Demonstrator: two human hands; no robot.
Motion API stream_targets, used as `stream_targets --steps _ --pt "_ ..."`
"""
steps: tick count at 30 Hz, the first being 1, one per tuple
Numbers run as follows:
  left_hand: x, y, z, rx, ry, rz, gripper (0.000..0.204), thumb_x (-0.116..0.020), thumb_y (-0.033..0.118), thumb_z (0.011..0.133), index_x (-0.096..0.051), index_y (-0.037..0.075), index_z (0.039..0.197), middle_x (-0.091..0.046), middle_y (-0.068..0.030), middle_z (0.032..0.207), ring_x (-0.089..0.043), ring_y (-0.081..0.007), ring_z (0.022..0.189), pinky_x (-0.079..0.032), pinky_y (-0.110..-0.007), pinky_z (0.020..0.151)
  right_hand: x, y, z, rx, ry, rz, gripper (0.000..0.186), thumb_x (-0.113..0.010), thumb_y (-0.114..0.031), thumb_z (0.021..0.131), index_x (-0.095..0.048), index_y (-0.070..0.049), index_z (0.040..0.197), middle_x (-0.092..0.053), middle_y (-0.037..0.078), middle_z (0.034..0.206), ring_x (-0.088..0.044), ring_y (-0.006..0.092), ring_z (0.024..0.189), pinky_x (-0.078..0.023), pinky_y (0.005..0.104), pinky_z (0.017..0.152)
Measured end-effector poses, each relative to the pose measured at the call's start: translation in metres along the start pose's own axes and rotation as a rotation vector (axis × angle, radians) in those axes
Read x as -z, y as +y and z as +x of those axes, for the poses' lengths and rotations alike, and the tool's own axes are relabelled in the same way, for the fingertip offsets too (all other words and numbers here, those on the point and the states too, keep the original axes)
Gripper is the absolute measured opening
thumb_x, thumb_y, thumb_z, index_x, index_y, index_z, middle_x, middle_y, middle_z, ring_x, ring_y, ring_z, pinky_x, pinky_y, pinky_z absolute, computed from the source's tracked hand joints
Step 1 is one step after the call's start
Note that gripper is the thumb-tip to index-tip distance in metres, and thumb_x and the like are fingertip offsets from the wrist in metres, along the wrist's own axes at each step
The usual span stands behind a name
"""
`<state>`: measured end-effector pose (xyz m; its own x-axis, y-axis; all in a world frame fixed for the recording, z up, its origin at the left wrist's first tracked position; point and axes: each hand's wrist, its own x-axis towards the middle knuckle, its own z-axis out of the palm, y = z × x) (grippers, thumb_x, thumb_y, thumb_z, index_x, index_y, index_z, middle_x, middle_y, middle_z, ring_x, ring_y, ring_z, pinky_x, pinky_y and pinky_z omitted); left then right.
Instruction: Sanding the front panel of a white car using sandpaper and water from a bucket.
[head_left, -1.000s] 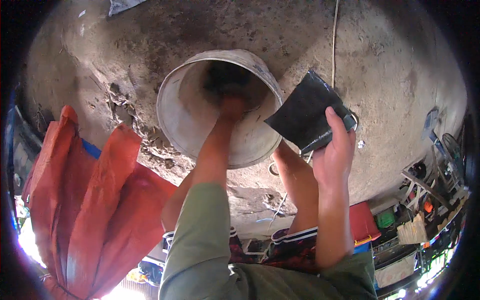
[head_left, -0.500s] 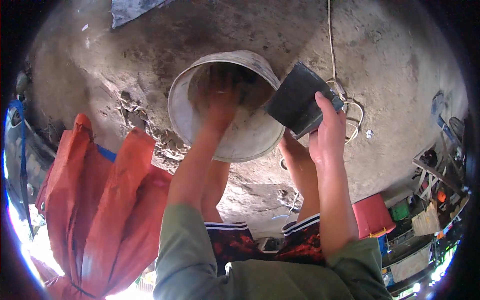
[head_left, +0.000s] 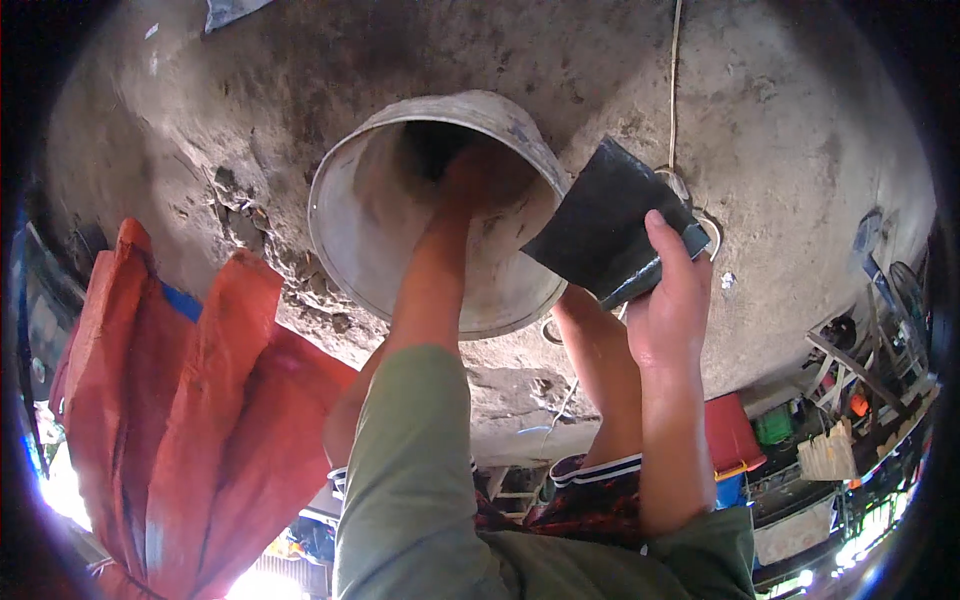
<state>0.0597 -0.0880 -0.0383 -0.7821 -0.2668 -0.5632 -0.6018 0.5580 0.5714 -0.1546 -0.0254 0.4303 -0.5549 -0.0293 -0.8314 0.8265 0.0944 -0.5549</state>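
Observation:
A worn white bucket [head_left: 350, 215] is tipped toward me between my legs, its open mouth showing a dark interior. My left hand [head_left: 470, 175] reaches deep inside it; its fingers are lost in shadow, so I cannot tell what they touch. My right hand [head_left: 668, 295] grips a black, flat, roughly square piece of material [head_left: 600, 220] by its lower right part, thumb on top, just right of the bucket's rim. Behind this piece, a pale cord [head_left: 676, 90] runs up across the ground and loops.
An orange-red tarp [head_left: 170, 420] is bunched on the left. The ground [head_left: 770, 160] is rough and cracked. At the lower right are a red container [head_left: 732, 430], a green crate [head_left: 772, 422], wood scraps and tools [head_left: 870, 270]. A grey sheet corner [head_left: 230, 10] shows at the top.
Since half a second ago my left arm has pushed deeper and rightward into the bucket. The black piece and my right hand appear slightly lower and to the right.

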Motion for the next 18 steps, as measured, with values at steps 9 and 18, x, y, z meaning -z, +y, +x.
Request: stream_targets --steps 9,18 --pt "0.066 0.056 -0.036 -0.174 -0.182 0.406 0.042 -0.049 0.014 0.085 -0.056 -0.003 0.123 -0.055 -0.0211 0.126 -0.049 -0.0324 0.121 -0.041 -0.039 0.103 0.016 -0.004 0.009 -0.026 0.074 0.063 0.033 -0.066 -0.015 0.086 -0.055 -0.002 0.113 -0.062 0.009 0.105 -0.062 0.0197 0.095 -0.051 0.0351 0.082" --pt "0.206 0.105 -0.02 -0.301 -0.031 -0.066 0.052 -0.059 0.037 0.084 -0.058 0.001 0.122 -0.063 -0.0174 0.117 -0.058 -0.0352 0.11 -0.044 -0.043 0.097 0.016 -0.007 0.012 -0.054 0.053 0.128 0.032 -0.066 -0.016 0.086 -0.055 -0.002 0.113 -0.062 0.009 0.107 -0.062 0.0215 0.098 -0.049 0.0381 0.087"
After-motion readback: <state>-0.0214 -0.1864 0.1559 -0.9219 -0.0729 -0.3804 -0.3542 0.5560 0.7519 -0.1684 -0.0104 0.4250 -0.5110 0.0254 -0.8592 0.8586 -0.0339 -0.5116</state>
